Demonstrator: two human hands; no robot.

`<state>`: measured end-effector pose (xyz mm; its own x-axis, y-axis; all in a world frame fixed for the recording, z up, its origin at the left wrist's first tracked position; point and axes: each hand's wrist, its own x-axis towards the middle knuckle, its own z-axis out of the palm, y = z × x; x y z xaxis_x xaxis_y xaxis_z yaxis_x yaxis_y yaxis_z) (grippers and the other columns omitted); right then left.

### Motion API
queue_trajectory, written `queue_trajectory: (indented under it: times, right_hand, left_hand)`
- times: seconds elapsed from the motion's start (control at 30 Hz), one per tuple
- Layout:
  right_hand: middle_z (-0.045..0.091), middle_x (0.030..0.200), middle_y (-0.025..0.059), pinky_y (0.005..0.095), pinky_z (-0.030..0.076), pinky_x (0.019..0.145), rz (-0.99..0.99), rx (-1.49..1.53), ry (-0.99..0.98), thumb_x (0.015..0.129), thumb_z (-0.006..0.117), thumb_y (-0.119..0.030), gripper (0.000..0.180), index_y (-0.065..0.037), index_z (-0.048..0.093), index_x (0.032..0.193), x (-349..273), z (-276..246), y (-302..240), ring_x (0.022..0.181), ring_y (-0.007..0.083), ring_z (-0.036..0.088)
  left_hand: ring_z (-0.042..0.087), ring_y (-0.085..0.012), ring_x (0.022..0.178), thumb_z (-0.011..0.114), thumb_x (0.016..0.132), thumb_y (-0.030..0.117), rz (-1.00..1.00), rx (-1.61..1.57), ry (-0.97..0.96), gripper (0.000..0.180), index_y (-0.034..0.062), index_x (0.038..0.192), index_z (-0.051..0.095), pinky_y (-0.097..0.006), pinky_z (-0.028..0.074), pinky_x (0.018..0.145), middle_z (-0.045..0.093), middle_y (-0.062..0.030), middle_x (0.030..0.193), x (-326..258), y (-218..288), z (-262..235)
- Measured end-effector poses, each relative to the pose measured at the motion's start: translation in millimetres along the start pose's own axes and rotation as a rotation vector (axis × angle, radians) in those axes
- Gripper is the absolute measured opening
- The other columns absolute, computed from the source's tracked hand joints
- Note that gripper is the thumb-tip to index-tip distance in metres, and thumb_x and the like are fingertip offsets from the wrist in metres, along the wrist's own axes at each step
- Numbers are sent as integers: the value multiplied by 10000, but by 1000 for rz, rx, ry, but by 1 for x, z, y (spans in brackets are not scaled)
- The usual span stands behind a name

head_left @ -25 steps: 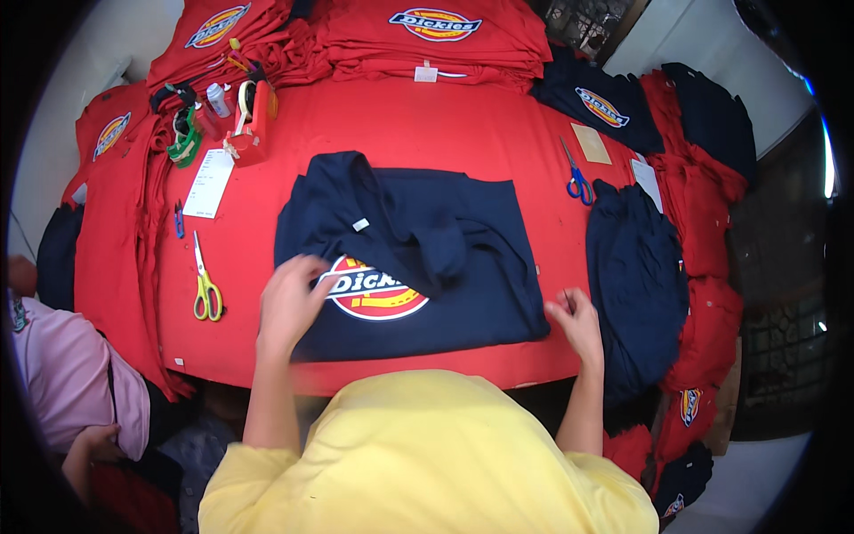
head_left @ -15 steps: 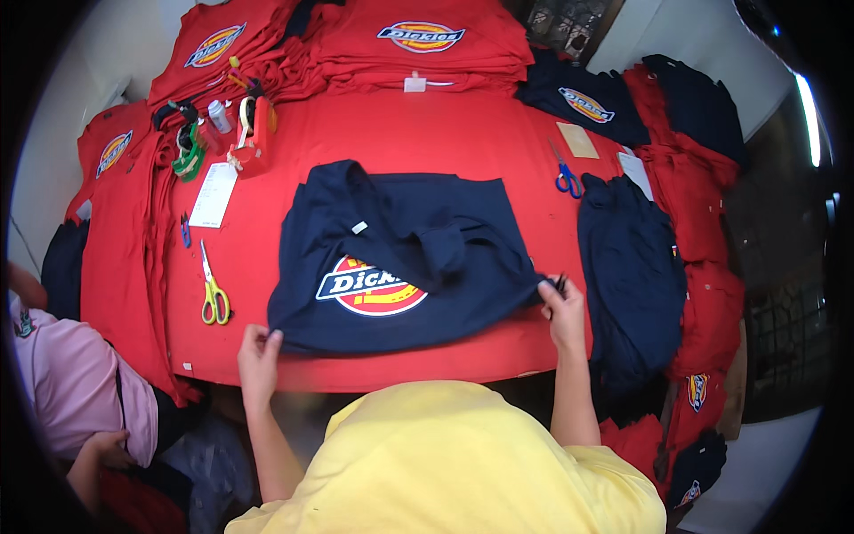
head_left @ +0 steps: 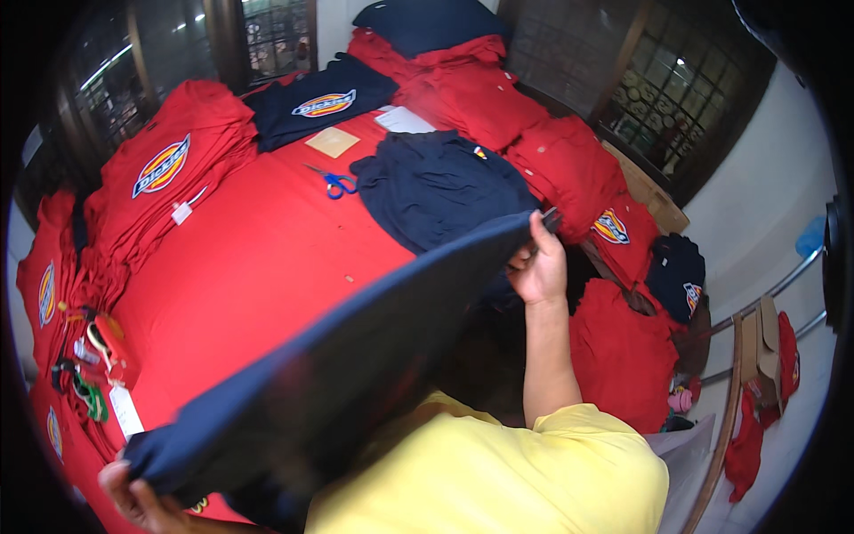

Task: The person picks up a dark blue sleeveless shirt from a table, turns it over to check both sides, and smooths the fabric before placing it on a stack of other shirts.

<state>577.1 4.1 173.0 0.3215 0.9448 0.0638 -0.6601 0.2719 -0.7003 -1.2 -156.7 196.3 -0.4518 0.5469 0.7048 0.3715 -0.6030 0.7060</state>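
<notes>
A dark navy shirt (head_left: 347,347) is lifted off the red-covered table (head_left: 258,240) and stretched slantwise between my two hands. At the lower left, my left hand (head_left: 142,503) pinches one corner of it. Farther right and higher up, my right hand (head_left: 540,267) grips the opposite end. A small dark pointed tool (head_left: 551,219) sticks out from the right fingers; its kind is hard to make out. Just beyond the cloth lies a loose pile of navy garments (head_left: 445,189). Blue-handled scissors (head_left: 338,185) rest beside that pile. The shirt's printed front is hidden from me.
Stacked red shirts (head_left: 178,133) and a folded navy shirt (head_left: 325,102) line the table's far side. More red piles (head_left: 569,165) stand at the right. A red tape dispenser (head_left: 111,347) and a white paper slip (head_left: 125,411) are at the left. A metal rail (head_left: 783,280) runs along the right.
The navy shirt has come up off the table, still held at both ends, and is now tilted and blurred. My view has swung to the right.
</notes>
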Motion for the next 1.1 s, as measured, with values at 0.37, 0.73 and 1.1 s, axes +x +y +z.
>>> queue_trajectory:
  times: [0.37, 0.73, 1.1]
  right_hand:
    - [588, 825, 27, 207, 401, 521, -241, -94, 45, 883, 640, -77, 116, -81, 614, 996, -43, -108, -107, 634, 80, 521]
    - [587, 826, 6, 271, 417, 751, -343, -1140, 423, 924, 586, -253, 228, -34, 584, 860, 77, -172, -171, 799, 118, 523]
    - [548, 1016, 9, 246, 405, 915, -393, -1095, 91, 758, 811, -206, 515, -60, 512, 1150, 50, -156, -163, 1037, 93, 512]
  left_hand:
    - [465, -254, 983, 500, 962, 102, 227, -356, -644, 192, 31, 1127, 568, -441, 392, 946, 497, -122, 1046, 40, -9, 136]
    - [475, -138, 832, 492, 975, 179, -74, 118, -802, 171, 17, 927, 518, -271, 377, 848, 451, -22, 812, 71, -51, 468]
    - [518, -173, 1109, 484, 996, 309, -1147, -819, -1675, 429, 16, 1305, 442, -418, 526, 869, 508, -76, 1139, -162, 117, 670]
